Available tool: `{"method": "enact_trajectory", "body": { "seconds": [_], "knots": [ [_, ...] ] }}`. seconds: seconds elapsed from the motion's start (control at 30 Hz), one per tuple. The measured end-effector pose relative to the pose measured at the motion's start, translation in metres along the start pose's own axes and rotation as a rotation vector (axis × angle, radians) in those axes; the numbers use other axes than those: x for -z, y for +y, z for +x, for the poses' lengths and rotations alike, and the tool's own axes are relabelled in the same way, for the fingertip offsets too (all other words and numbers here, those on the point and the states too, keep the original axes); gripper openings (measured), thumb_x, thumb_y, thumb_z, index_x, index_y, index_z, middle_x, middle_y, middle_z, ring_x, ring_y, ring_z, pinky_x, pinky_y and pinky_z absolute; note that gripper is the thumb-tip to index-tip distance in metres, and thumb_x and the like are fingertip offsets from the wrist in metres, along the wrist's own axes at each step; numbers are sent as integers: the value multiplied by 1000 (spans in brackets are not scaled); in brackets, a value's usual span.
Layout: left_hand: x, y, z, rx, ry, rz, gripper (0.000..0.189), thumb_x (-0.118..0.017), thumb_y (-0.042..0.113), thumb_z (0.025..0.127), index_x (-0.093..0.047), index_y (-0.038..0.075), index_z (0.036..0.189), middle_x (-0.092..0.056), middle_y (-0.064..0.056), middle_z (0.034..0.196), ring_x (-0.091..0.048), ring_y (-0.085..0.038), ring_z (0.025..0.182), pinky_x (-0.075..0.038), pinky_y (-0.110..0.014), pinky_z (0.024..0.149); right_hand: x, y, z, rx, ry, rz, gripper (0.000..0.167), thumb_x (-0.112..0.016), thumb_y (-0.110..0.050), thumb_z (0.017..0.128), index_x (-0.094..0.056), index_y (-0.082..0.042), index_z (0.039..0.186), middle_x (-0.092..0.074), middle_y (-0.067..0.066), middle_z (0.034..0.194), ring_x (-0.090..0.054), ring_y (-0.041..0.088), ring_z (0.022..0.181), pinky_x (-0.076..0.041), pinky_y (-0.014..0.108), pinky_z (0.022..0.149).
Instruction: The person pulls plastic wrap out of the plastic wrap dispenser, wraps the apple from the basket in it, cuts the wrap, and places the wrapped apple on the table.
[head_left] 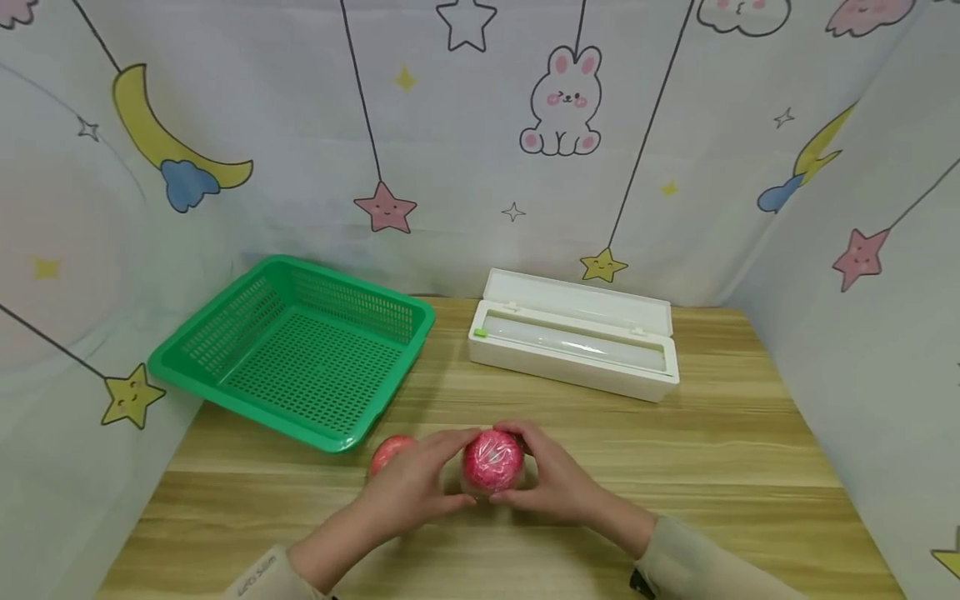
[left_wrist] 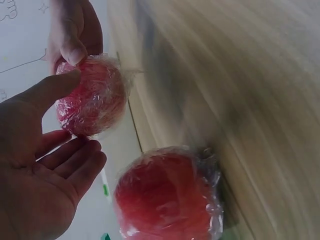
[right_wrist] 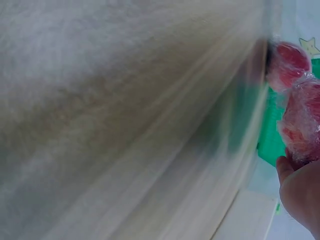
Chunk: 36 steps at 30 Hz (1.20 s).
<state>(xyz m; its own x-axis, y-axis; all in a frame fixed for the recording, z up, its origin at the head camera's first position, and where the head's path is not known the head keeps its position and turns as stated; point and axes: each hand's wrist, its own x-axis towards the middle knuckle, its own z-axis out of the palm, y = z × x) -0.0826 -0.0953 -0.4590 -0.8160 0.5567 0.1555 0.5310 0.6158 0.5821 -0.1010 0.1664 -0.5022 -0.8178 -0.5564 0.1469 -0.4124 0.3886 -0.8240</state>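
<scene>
A round, deep pink-red apple [head_left: 492, 460] wrapped in clear cling film is held between both hands, in front of the person. My left hand [head_left: 411, 483] has its thumb and fingertips at the apple's left side. On the opposite side the right hand [head_left: 555, 475] grips it with thumb and fingers. In the left wrist view the film on this apple [left_wrist: 95, 95] looks crinkled, and a loose wisp sticks out. A second film-wrapped red apple [left_wrist: 167, 197] sits on the table beside the left hand, which partly hides it in the head view.
At the back left stands a green perforated plastic basket [head_left: 315, 362]. A white cling-film dispenser box [head_left: 573, 375] with its lid raised and a film roll inside lies at the back right. The wooden table [head_left: 720, 467] is bordered by a patterned cloth backdrop [head_left: 465, 125].
</scene>
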Motion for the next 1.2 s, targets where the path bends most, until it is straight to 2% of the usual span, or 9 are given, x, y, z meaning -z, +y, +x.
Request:
{"method": "enact_trajectory", "body": {
  "seconds": [0.2,0.53,0.83,1.03,1.2],
  "knots": [
    [-7,-1,-1,46,-33,32,75,-93,28,85,-59,11,150,-66,-10,144,-65,-28,130,-59,-49,102,-5,3,2,0,-22,6,82,-96,-22,81,-48,-14,147,-61,-1,143,-61,19,134,-51,43,114],
    [-18,2,9,71,2,87,68,-91,34,88,-61,12,144,-68,-9,139,-69,-27,124,-61,-48,96,-5,10,3,-4,-9,-69,83,-95,-28,83,-48,-7,147,-63,5,141,-64,25,131,-52,46,112],
    [-15,3,7,75,23,133,64,-93,26,85,-64,8,139,-70,-11,135,-69,-28,124,-60,-48,98,-10,12,9,-8,-21,-92,83,-95,-34,83,-49,-10,147,-63,4,141,-63,22,130,-52,44,112],
    [-16,0,7,56,3,150,63,-93,25,85,-65,5,137,-72,-12,132,-71,-28,119,-62,-46,95,-12,12,10,-25,-45,-100,82,-96,-31,81,-49,-12,145,-63,1,139,-62,17,129,-52,43,111],
    [-16,-3,6,66,-11,167,63,-93,27,86,-64,5,138,-72,-14,133,-71,-30,120,-61,-47,96,-14,14,11,-41,-65,-100,85,-97,-31,80,-49,-13,148,-63,1,140,-62,16,129,-52,42,112]
  ]
}}
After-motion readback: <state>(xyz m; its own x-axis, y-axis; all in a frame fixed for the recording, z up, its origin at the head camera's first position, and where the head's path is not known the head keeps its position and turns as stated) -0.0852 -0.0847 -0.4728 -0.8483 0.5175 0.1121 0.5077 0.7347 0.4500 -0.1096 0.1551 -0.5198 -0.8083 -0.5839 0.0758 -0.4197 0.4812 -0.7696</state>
